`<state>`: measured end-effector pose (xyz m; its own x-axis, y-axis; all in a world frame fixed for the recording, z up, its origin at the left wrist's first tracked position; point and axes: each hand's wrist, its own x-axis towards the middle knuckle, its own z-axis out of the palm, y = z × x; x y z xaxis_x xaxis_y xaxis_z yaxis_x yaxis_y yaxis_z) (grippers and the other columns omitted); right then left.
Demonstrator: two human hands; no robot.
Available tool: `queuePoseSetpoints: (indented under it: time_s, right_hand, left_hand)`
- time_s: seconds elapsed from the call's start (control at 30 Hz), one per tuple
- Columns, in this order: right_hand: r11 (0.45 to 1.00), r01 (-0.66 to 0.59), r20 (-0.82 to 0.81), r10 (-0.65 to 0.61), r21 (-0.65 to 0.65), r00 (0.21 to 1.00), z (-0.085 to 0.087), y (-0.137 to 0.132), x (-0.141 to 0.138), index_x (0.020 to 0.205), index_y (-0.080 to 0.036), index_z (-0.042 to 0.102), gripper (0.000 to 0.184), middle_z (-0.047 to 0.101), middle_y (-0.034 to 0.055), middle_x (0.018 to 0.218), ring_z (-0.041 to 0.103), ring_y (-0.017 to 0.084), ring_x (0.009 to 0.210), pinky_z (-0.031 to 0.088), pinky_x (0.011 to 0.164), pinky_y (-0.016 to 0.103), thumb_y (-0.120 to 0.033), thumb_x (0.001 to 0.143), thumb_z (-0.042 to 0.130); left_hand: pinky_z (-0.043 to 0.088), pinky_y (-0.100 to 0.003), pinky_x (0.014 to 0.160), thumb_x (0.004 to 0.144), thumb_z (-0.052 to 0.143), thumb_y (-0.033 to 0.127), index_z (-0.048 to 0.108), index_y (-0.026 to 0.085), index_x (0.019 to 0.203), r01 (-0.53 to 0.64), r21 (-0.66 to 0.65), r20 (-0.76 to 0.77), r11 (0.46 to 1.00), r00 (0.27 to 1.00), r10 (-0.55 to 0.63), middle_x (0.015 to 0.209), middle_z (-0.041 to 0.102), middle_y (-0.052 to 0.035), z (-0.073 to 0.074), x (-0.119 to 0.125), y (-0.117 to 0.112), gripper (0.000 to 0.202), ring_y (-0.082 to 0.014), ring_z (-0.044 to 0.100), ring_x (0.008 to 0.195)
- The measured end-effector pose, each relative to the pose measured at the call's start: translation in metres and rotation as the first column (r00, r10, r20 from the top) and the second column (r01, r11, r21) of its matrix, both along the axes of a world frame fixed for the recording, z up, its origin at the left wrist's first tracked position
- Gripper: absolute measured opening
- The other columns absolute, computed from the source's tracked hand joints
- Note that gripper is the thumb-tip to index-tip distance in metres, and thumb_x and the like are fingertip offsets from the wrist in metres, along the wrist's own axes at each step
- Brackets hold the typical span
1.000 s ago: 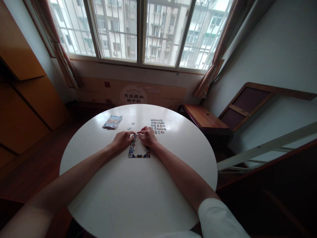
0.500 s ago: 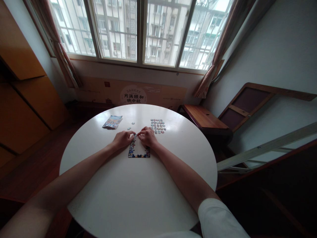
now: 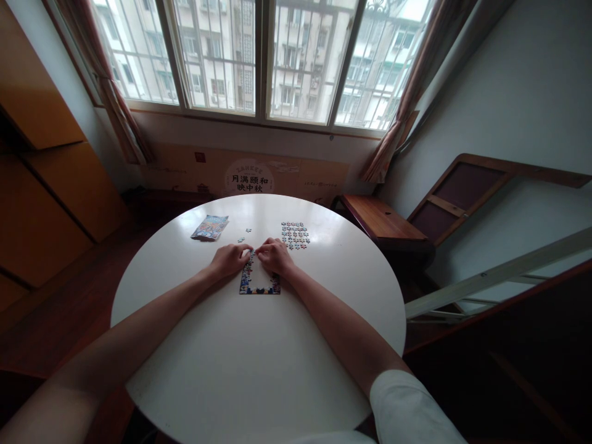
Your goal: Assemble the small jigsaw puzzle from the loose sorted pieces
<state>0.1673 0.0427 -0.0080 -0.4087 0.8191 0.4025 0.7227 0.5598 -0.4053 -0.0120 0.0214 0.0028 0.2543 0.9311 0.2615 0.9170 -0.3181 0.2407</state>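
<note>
Biggest of all, the barred window fills the far wall, with building fronts showing pale behind its bars. Down the left side, orange-brown cabinets, and here's the round white table taking up the middle of the room! Beyond it, a beige banner runs low under the window, and a wooden bench sits past the table's far right edge.

Now the arms, reaching in from both near corners, a white sleeve on the right one. Left hand and right hand face each other, just apart, right over the puzzle border! It lies flat on the table: left strip up to the left fingertips, bottom strip complete, right strip running in under the right hand, bare white inside. And the grip? Both hands have fingers bent and tips drawn in near the top of that left strip; whether either is clamped on a piece, I can't tell, too small from up here.

Smaller now: a colourful packet beyond the left hand, rows of loose pieces just beside the right hand, and, tiniest, two single pieces, lying apart beyond the left hand's fingertips.
</note>
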Motion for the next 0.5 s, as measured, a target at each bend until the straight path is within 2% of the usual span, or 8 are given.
queuePoseSetpoints:
  time_s: [0.2,0.33,0.5]
  right_hand:
    - [0.997,0.076,0.001,-0.076,0.018,0.997,0.0003,-0.0003,-0.0006,0.098,-0.024,0.073,0.021,0.064,0.005,0.097,0.05,0.021,0.096,0.034,0.088,0.034,-0.021,0.083,0.057]
    - [0.987,0.159,-0.01,-0.159,0.01,0.987,0.0024,-0.0011,0.0,0.091,-0.022,0.073,0.019,0.064,0.006,0.096,0.048,0.023,0.099,0.033,0.088,0.035,-0.019,0.084,0.055]
    - [0.987,0.161,-0.011,-0.161,0.011,0.987,0.0031,-0.0013,-0.0002,0.084,-0.022,0.074,0.02,0.064,0.0056,0.093,0.048,0.022,0.098,0.032,0.086,0.034,-0.019,0.084,0.054]
  left_hand:
    - [0.037,-0.024,0.06,0.086,0.045,0.04,0.066,0.027,0.112,0.0,-0.001,-0.006,1.0,1.0,0.0,0.075,0.069,-0.0022,-0.0005,0.0002,0.0002,0.036,-0.0169,0.062,0.066]
    - [0.038,-0.024,0.06,0.086,0.045,0.039,0.066,0.027,0.112,-0.012,0.003,-0.011,1.0,1.0,0.012,0.077,0.069,-0.0022,0.0004,0.0012,-0.0007,0.036,-0.0172,0.062,0.067]
    - [0.039,-0.024,0.06,0.086,0.044,0.04,0.064,0.025,0.115,-0.026,-0.003,-0.001,1.0,1.0,0.026,0.075,0.068,-0.0019,0.0027,0.0022,-0.0026,0.037,-0.0172,0.062,0.067]
